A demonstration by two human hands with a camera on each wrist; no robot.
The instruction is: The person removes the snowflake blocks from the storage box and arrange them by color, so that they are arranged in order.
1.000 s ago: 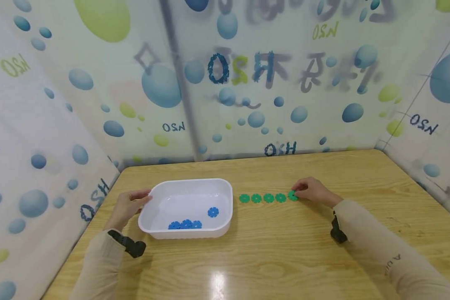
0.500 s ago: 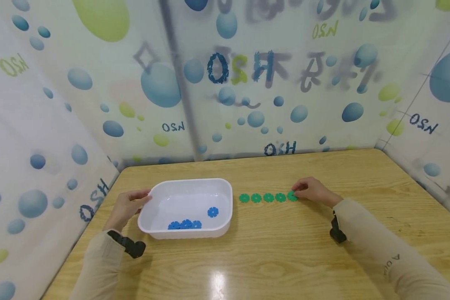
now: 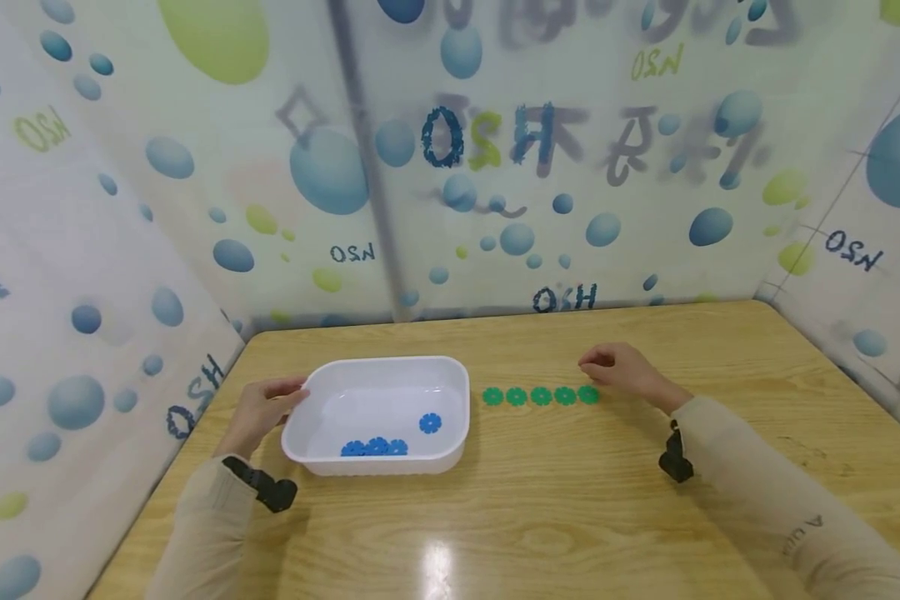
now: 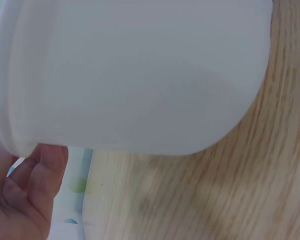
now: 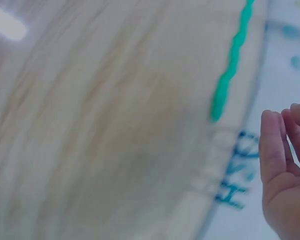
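Hovering empty, fingertips close together, the right hand (image 3: 624,369) has the green discs (image 3: 542,396) lined up leftward from it; past them sits the white tray (image 3: 375,404), gripped by the nearer left hand (image 3: 258,412).

One white oblong tray (image 3: 375,408) with rounded corners sits upright on the table (image 3: 555,500), its left rim held by the left hand (image 3: 258,411). Within, three blue notched discs (image 3: 377,447) bunch along the near wall, partly hidden by the rim, and a single blue disc (image 3: 431,423) lies apart toward the right end. Right of the tray, five green notched discs (image 3: 542,396) lie flat in a straight row, the rightmost just beside the right hand (image 3: 627,372).
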